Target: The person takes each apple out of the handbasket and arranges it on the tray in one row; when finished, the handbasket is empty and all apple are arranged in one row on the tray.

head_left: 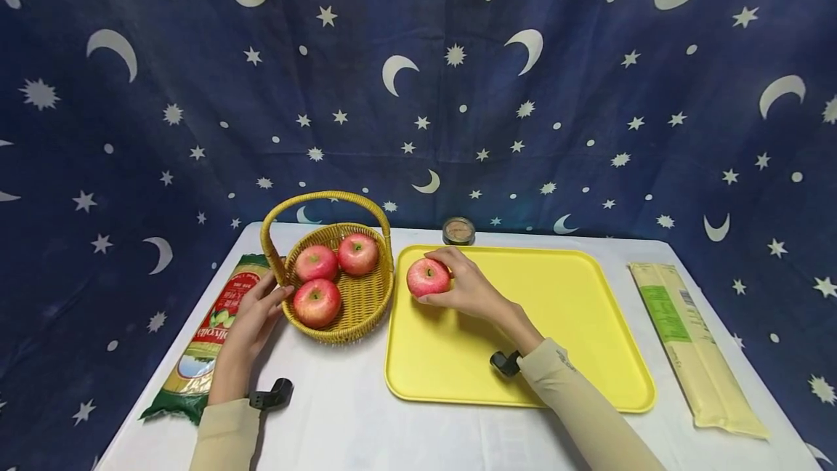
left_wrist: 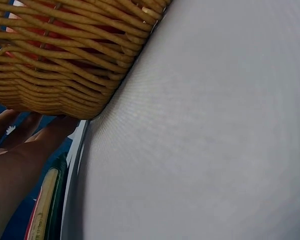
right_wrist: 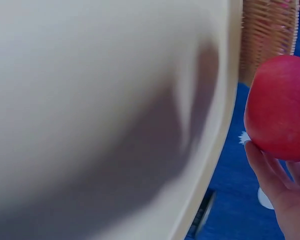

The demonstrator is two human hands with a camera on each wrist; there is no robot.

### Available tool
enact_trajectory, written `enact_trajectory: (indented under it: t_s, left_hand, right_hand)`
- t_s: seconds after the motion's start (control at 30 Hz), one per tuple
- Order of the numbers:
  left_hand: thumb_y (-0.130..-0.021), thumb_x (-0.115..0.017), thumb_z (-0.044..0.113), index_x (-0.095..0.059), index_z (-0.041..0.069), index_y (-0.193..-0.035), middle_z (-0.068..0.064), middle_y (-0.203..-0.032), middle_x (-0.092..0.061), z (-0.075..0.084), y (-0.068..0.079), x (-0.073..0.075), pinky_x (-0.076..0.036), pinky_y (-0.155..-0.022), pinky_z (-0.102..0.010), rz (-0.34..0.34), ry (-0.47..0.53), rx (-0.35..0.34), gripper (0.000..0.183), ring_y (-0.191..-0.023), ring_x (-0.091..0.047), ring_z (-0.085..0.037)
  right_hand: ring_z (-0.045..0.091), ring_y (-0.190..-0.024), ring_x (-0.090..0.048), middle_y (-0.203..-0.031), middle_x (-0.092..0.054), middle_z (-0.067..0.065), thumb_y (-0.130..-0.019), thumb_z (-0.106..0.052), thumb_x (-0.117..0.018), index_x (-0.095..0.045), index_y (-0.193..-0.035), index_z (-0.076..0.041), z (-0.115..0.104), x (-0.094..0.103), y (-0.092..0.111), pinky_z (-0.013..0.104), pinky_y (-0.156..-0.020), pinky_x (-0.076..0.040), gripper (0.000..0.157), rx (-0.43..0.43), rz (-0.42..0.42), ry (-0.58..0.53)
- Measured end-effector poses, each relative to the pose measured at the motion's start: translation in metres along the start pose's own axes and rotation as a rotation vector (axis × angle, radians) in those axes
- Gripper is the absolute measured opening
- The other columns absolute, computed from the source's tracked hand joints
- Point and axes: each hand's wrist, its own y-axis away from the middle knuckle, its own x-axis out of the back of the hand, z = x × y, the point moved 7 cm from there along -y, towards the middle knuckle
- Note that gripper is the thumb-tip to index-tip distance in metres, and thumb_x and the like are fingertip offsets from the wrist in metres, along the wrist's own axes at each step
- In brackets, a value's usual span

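A red apple (head_left: 428, 278) is pinched between the thumb and fingers of my right hand (head_left: 472, 286). It is held over the left part of a yellow tray (head_left: 523, 355); in the right wrist view the apple (right_wrist: 280, 107) shows past the tray's rim (right_wrist: 217, 145). My left hand (head_left: 253, 317) touches the left side of a wicker basket (head_left: 360, 304) near the foot of its arched handle, fingers fairly straight. Three apples lie inside the basket. From the left wrist, the basket's woven wall (left_wrist: 65, 75) hides the fingertips of the left hand (left_wrist: 20, 155).
A green and red packet (head_left: 196, 362) lies left of the basket, partly under my left forearm. Behind the tray stands a small round container (head_left: 458, 230). A long pale packet with a green label (head_left: 693, 347) lies to the tray's right. A blue star-patterned cloth (head_left: 445, 129) hangs behind.
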Motion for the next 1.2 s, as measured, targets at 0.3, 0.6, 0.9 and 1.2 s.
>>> enact_trajectory:
  t_s: [0.3,0.6,0.9,1.2]
  left_hand:
    - [-0.106,-0.053,0.014,-0.018,0.015,-0.166,-0.011,-0.172,-0.015,-0.001,0.002,0.000,-0.048,-0.096,-0.012,0.002,-0.002,-0.004,0.070,-0.142,-0.038,-0.016]
    - [-0.106,-0.054,0.013,-0.018,0.012,-0.166,-0.012,-0.171,-0.017,-0.003,0.001,0.000,-0.049,-0.097,-0.013,0.003,-0.002,-0.015,0.070,-0.129,-0.048,-0.004]
    - [-0.106,-0.054,0.016,-0.019,0.015,-0.166,-0.010,-0.172,-0.017,-0.002,0.000,0.001,-0.049,-0.096,-0.013,0.004,-0.024,-0.022,0.069,-0.132,-0.047,-0.006]
    - [-0.106,-0.053,0.013,-0.017,0.016,-0.167,-0.009,-0.173,-0.014,-0.002,0.001,0.000,-0.049,-0.096,-0.012,0.010,-0.009,0.003,0.070,-0.143,-0.038,-0.015]
  right_hand:
    - [0.028,-0.116,-0.060,-0.130,-0.058,0.011,-0.075,-0.028,-0.090,-0.059,-0.135,-0.005,0.015,-0.018,-0.011,0.046,-0.102,-0.053,0.071,-0.024,-0.048,0.011]
    - [0.027,-0.116,-0.059,-0.128,-0.061,0.011,-0.074,-0.025,-0.090,-0.058,-0.135,-0.006,0.022,-0.030,-0.017,0.046,-0.103,-0.052,0.072,-0.027,-0.068,0.019]
    - [0.029,-0.121,-0.057,-0.132,-0.061,0.012,-0.075,-0.030,-0.091,-0.057,-0.139,-0.007,0.022,-0.031,-0.016,0.048,-0.107,-0.049,0.075,-0.033,-0.097,0.036]
    - [0.027,-0.122,-0.057,-0.133,-0.060,0.010,-0.076,-0.033,-0.092,-0.056,-0.141,-0.007,0.022,-0.031,-0.015,0.047,-0.108,-0.048,0.079,-0.038,-0.111,0.033]
